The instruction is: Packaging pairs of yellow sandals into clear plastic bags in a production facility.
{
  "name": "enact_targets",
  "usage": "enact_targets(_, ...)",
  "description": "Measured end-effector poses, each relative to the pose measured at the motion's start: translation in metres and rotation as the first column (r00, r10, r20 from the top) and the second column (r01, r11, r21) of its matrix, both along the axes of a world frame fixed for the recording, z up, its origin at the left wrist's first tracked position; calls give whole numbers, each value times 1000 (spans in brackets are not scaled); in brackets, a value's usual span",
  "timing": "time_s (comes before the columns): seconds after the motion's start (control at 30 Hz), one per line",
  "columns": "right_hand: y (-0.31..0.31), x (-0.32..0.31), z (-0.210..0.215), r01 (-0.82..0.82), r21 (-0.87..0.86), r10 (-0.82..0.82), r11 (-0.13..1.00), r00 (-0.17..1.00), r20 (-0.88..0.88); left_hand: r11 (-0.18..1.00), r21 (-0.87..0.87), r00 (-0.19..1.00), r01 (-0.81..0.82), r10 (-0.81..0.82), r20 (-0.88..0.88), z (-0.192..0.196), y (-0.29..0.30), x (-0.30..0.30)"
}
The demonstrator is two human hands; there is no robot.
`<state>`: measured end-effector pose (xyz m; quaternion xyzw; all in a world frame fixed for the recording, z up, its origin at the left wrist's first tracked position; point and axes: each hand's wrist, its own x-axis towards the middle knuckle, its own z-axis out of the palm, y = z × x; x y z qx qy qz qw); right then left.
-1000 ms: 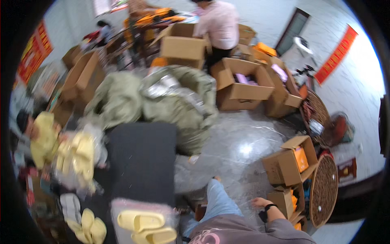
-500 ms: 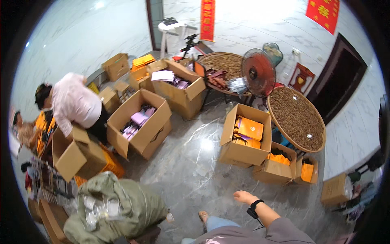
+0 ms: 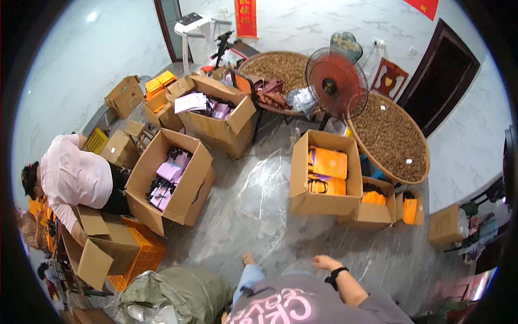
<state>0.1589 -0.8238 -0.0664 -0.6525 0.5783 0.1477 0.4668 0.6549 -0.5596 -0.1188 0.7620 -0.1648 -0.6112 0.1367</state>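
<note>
My right hand (image 3: 326, 263) hangs in front of my body above the grey floor, a black band round its wrist. Its fingers are loosely bent and hold nothing. My left hand does not show. Closest ahead of the right hand is an open cardboard box (image 3: 325, 205) with orange bags (image 3: 330, 163) in it. To my left lies a large green sack (image 3: 199, 289), its mouth showing clear plastic items (image 3: 156, 313).
Open cardboard boxes (image 3: 198, 186) of purple bags stand ahead left. A co-worker in a pale pink shirt (image 3: 75, 167) bends over another box (image 3: 97, 264) by an orange crate (image 3: 148, 251). A standing fan (image 3: 335, 83) and round trays (image 3: 426, 156) of brown pieces stand farther off.
My view has shifted, and more of my grey shirt shows. The green sack sits lower in view. My right hand stays empty at my front; the co-worker leans farther into the box.
</note>
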Motion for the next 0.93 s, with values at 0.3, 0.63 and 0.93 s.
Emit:
enact_targets(0.3,-71,17,0,719,11,-688,694,659,303,999,49,993,-11,5,122,8,-213,148)
enact_targets(0.63,-267,-60,-43,919,-236,-850,316,385,359,991,-72,987,117,-108,116,44,-602,139)
enact_targets(0.93,-502,-173,140,917,-395,-761,-64,211,613,533,-583,790,613,-421,446,152,-967,50)
